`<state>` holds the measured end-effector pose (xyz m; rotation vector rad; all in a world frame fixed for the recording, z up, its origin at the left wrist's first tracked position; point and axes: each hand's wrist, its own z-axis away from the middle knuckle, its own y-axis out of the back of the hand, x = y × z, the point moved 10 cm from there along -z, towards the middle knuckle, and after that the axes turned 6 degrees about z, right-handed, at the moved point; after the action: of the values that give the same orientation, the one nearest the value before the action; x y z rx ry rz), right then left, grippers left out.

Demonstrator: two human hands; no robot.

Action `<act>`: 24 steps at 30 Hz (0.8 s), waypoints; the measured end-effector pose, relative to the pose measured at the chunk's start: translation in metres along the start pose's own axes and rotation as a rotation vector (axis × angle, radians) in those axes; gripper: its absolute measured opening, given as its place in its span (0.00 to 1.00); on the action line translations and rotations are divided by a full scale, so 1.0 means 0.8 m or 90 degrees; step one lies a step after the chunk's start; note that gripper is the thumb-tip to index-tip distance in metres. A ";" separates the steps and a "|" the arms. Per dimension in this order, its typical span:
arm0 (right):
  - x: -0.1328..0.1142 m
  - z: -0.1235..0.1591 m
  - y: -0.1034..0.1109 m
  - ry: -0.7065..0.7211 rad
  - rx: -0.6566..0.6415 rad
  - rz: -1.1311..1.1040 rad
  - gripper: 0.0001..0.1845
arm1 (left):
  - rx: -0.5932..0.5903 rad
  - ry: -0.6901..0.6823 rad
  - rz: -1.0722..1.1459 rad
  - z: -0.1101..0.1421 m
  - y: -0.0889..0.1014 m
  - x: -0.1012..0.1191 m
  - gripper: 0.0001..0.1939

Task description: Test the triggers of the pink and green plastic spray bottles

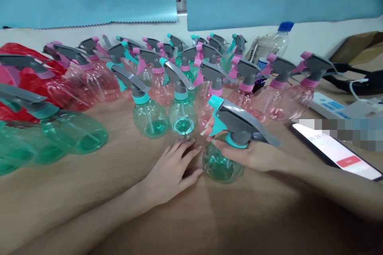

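My right hand (242, 152) is wrapped around the neck of a green spray bottle (223, 169) with a grey and turquoise trigger head. This bottle stands upright on the table, its nozzle pointing to the back left. My left hand (176, 167) lies on the tabletop just left of it, fingers spread and holding nothing. Just beyond the left fingertips stand two more green spray bottles, one on the right (183, 117) and one on the left (151, 117). A pink spray bottle (209, 105) sits behind the held one.
Several pink and green spray bottles crowd the back of the table, with more green ones (77, 131) at the left by a red plastic bag (18, 105). At the right are a lit phone (335, 147), a power strip (326, 103) and a clear bottle with blue cap (279, 44).
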<state>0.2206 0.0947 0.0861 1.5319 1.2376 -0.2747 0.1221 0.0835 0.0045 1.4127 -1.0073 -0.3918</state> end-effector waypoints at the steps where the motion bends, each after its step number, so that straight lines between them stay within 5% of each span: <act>1: 0.001 0.000 0.002 -0.001 0.010 -0.001 0.14 | 0.001 0.001 0.000 0.000 0.000 0.000 0.25; 24: 0.011 0.005 0.015 -0.072 0.087 -0.027 0.11 | -0.003 0.011 -0.016 0.000 -0.002 0.000 0.25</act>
<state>0.2351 0.0980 0.0854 1.5863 1.1829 -0.4755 0.1226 0.0834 0.0032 1.4230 -0.9753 -0.3993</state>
